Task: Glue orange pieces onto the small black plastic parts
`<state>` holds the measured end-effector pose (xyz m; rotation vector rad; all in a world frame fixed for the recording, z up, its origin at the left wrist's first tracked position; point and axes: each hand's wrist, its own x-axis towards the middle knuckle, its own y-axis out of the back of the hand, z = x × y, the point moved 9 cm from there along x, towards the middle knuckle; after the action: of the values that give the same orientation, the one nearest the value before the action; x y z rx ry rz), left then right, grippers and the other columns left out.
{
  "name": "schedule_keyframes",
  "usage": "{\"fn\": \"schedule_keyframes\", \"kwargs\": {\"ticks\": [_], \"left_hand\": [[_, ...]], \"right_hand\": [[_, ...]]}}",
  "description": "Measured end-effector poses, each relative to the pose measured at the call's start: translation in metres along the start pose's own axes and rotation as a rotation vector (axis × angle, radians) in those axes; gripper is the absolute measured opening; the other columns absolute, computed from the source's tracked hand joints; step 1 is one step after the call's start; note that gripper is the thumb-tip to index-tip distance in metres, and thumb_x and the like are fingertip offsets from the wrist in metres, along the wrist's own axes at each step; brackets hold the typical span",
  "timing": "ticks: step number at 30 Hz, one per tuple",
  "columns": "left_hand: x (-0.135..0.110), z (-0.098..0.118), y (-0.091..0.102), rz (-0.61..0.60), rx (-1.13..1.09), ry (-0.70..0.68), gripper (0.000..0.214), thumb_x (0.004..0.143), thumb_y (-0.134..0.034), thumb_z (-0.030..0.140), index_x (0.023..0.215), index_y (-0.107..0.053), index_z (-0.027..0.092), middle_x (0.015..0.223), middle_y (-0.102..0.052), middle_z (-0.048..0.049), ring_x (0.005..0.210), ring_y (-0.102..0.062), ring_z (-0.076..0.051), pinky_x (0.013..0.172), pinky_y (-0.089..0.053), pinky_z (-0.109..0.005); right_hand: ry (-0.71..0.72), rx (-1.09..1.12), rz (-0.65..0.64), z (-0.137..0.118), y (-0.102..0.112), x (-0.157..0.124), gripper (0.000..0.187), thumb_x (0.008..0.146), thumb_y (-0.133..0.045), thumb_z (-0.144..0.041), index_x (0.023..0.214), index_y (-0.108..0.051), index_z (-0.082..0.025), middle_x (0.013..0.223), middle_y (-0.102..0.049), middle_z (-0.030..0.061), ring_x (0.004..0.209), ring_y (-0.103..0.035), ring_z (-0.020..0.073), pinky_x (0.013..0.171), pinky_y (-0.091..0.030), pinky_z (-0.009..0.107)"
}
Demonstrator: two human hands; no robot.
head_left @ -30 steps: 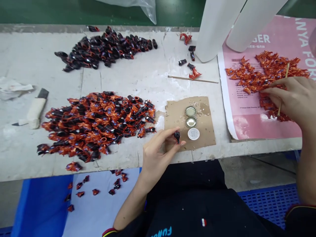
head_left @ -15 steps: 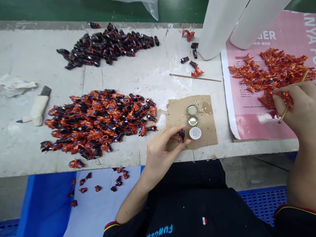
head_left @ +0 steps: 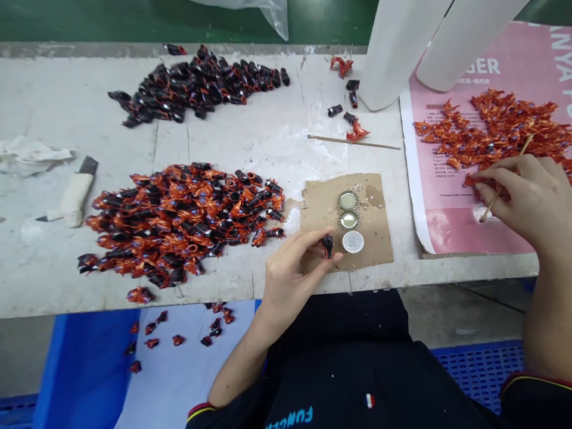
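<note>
Left hand (head_left: 288, 275) pinches black piece (head_left: 328, 243) along its length.

The right fingers (head_left: 513, 180) hide the middle of a thin stick (head_left: 490, 206).

Your left hand (head_left: 286, 271) is just below frame centre, index finger (head_left: 306, 241) and thumb (head_left: 322, 269) pinching, pointing right. Your left forearm (head_left: 240, 364) slopes toward the bottom edge. Your right hand (head_left: 529, 196), at centre right, points left with bent fingers (head_left: 504, 174); your right forearm (head_left: 549, 316) occupies the lower right.
</note>
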<state>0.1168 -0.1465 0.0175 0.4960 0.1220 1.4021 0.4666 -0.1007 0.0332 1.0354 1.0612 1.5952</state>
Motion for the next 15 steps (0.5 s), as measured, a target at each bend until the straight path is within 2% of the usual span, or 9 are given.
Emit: {"fn": "schedule_keyframes", "kwargs": {"ticks": [5, 8, 12, 15], "left_hand": [[0.0, 0.001, -0.001, -0.001, -0.009, -0.001, 0.028, 0.087, -0.075, 0.021, 0.114, -0.072, 0.021, 0.087, -0.074, -0.0009, 0.072, -0.069, -0.011, 0.073, -0.061, -0.022], [0.001, 0.002, -0.002, 0.0, -0.01, -0.006, 0.028, 0.087, -0.076, 0.022, 0.115, -0.072, 0.021, 0.086, -0.074, -0.0008, 0.072, -0.068, -0.011, 0.073, -0.06, -0.022], [0.001, 0.001, -0.001, 0.0, -0.011, -0.004, 0.028, 0.087, -0.075, 0.02, 0.115, -0.072, 0.021, 0.086, -0.073, -0.0007, 0.073, -0.069, -0.011, 0.073, -0.06, -0.021], [0.0, 0.001, 0.0, -0.004, -0.009, -0.005, 0.029, 0.087, -0.075, 0.02, 0.115, -0.071, 0.021, 0.085, -0.072, -0.0005, 0.073, -0.068, -0.011, 0.073, -0.06, -0.021]], "right_hand": [[-0.289, -0.129, 0.097, 0.008, 0.01, -0.012, 0.037, 0.093, -0.05, -0.05, 0.096, -0.067, -0.017, 0.094, -0.063, 0.0173, 0.092, -0.056, 0.0338, 0.079, -0.043, 0.047], [-0.325, -0.207, 0.036, -0.006, 0.009, -0.013, 0.037, 0.092, -0.053, -0.05, 0.096, -0.067, -0.016, 0.095, -0.063, 0.0179, 0.092, -0.056, 0.0339, 0.078, -0.042, 0.045], [-0.357, -0.255, -0.112, -0.02, 0.0, -0.01, 0.035, 0.094, -0.048, -0.038, 0.097, -0.069, -0.01, 0.096, -0.063, 0.0214, 0.092, -0.056, 0.0349, 0.075, -0.04, 0.044], [-0.396, -0.217, -0.112, -0.02, -0.003, -0.01, 0.034, 0.093, -0.046, -0.035, 0.096, -0.069, -0.01, 0.096, -0.065, 0.0214, 0.093, -0.057, 0.0351, 0.076, -0.041, 0.044]]}}
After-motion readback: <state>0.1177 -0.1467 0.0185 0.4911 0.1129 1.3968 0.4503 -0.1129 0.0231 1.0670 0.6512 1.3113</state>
